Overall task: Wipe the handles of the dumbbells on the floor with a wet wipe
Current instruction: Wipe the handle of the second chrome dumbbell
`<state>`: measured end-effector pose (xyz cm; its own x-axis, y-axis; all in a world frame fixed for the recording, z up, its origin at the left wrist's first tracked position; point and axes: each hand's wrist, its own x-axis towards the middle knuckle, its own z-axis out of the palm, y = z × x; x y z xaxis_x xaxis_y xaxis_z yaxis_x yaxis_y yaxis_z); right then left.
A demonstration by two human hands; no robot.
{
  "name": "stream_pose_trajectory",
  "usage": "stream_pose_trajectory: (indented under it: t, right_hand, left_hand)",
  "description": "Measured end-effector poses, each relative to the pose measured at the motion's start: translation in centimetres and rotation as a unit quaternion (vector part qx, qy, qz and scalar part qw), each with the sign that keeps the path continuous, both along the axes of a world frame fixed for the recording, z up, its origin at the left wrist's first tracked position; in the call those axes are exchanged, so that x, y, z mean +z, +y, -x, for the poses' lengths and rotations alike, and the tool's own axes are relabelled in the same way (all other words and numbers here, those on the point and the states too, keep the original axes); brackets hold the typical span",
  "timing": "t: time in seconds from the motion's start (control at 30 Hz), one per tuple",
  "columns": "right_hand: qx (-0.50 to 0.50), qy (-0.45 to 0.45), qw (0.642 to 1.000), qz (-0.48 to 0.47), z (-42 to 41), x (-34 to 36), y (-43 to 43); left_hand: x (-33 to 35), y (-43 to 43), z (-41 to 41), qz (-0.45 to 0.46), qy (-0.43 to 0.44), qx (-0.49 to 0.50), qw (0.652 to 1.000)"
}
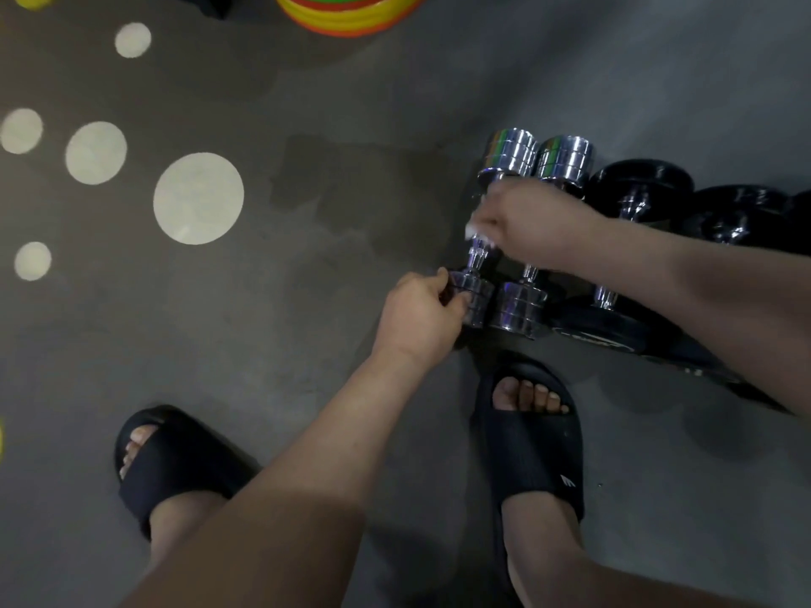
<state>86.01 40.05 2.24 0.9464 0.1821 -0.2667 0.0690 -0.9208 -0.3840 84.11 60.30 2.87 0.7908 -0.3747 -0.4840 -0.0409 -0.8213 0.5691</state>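
1. Left hand (417, 313), nearest: fingers curled on near head of chrome dumbbell (511, 158), lying on floor (307, 300).
2. Right hand (535, 221) pinches wet wipe (476, 233) around handle (478, 255).
3. Risk: left grip slips, dumbbell rolls onto toes (526, 397).

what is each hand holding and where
The left hand grips the near end weight of the leftmost chrome dumbbell; the right hand holds a wet wipe against its handle.

The grey floor (307, 278) carries chrome dumbbells (511, 158) at two o'clock, with black dumbbells (640, 182) beside them toward three. Pale round spots (198, 198) mark it at ten, bright stacked discs (346, 13) sit at twelve, and my slippers (531, 449) stand at six.
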Motion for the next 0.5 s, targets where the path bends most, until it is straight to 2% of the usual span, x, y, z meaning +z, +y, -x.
stream_pose_trajectory:
  t: [0.1, 0.17, 0.27, 0.4, 0.5]
  right_hand:
    - [-0.080, 0.002, 0.995, 0.059, -1.4, -0.2, 0.3]
    - [-0.028, 0.017, 0.997, 0.068, -0.6, -0.2, 1.6]
    - [0.042, 0.038, 0.998, 0.026, 1.8, 0.0, 3.0]
    - [-0.032, 0.051, 0.998, -0.036, 3.7, 1.2, 3.5]
    - [-0.073, 0.103, 0.991, -0.046, 4.7, 2.8, 2.6]
  left_hand:
    - [0.4, 0.2, -0.1, -0.002, 0.011, 0.004, 1.000]
    - [0.7, 0.6, -0.2, -0.001, 0.020, 0.023, 1.000]
    - [1.0, 1.6, 0.0, -0.029, 0.033, 0.054, 0.998]
    - [1.1, 2.8, 1.0, -0.057, 0.045, 0.079, 0.994]
    - [2.5, 3.2, 1.8, -0.068, 0.032, 0.072, 0.995]
